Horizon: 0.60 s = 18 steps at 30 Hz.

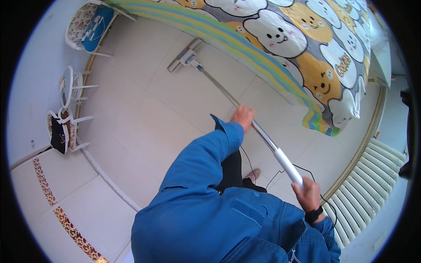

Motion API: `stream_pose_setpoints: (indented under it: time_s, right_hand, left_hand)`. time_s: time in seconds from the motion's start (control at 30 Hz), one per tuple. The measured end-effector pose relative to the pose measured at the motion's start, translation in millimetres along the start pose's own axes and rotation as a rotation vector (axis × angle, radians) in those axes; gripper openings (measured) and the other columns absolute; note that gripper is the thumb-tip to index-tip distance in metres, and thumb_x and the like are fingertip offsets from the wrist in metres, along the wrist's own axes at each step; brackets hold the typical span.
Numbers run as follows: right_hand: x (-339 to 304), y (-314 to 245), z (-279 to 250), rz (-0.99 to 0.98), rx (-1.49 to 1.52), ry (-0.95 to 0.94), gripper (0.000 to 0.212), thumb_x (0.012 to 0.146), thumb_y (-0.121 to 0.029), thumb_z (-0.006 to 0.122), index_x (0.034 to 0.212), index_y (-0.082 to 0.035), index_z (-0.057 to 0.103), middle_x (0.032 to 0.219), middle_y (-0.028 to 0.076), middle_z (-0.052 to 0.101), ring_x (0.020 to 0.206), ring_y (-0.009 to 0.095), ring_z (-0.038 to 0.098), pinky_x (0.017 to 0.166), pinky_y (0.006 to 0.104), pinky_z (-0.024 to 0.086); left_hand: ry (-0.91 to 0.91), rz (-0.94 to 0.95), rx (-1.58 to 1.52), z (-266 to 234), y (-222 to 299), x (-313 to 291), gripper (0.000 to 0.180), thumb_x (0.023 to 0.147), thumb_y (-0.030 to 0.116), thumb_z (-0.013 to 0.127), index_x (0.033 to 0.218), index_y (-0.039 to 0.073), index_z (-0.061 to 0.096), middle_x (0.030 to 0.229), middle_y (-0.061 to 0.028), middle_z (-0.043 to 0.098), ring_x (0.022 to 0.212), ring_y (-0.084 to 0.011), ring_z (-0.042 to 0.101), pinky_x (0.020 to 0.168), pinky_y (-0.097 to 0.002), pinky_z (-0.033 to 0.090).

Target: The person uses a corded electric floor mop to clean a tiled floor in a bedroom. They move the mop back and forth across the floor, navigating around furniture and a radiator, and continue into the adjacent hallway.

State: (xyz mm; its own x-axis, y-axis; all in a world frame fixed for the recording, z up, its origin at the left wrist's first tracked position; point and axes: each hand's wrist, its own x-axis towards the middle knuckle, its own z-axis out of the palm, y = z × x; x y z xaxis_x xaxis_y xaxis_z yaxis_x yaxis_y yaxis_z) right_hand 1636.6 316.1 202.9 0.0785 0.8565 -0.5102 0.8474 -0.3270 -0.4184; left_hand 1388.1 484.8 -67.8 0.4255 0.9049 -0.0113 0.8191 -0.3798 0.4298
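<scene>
A flat mop with a long metal pole [264,136] slants across the view from lower right to upper left. My left hand [244,117] is wrapped round the middle of the pole. At the upper end, my right hand [308,194] grips the white handle [288,167], a black watch [314,215] on its wrist. The wide grey-and-white mop head [186,57] rests on the pale tiled floor [127,101], close to the striped hem [245,57] of the bed cover. My fingers hide short stretches of the pole and the handle's end.
A bed with a bear-patterned cover [280,33] fills the upper right. Along the left wall stand a padded chair [80,25], a small round white table [66,86] and another chair holding a black item [58,135]. A ribbed radiator [368,188] lines the right; dark cords trail near my foot [253,175].
</scene>
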Motion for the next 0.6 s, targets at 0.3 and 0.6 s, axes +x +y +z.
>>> stream_pose_setpoints:
  time_s: [0.3,0.6]
  right_hand:
    - [-326,159,4,0.457,0.134,0.096,0.029,0.066,-0.024,0.073,0.072,0.003,0.065,0.057,0.015,0.058,0.049,0.024,0.055,0.05,0.0346,0.043]
    - [-456,188,-41,0.681,0.175,0.217,0.028,0.062,-0.019,0.075,0.067,0.005,0.063,0.054,0.007,0.054,0.049,0.013,0.049,0.049,0.0287,0.04]
  left_hand:
    - [-0.59,0.401,-0.082,58,287,-180,0.006,0.074,0.011,0.06,0.079,0.009,0.063,0.08,-0.0133,0.067,0.084,-0.0306,0.065,0.074,-0.0431,0.049]
    - [-0.737,0.609,-0.359,48,411,-246,0.014,0.069,0.012,0.068,0.081,0.01,0.062,0.078,-0.0134,0.065,0.081,-0.0347,0.063,0.073,-0.0447,0.049]
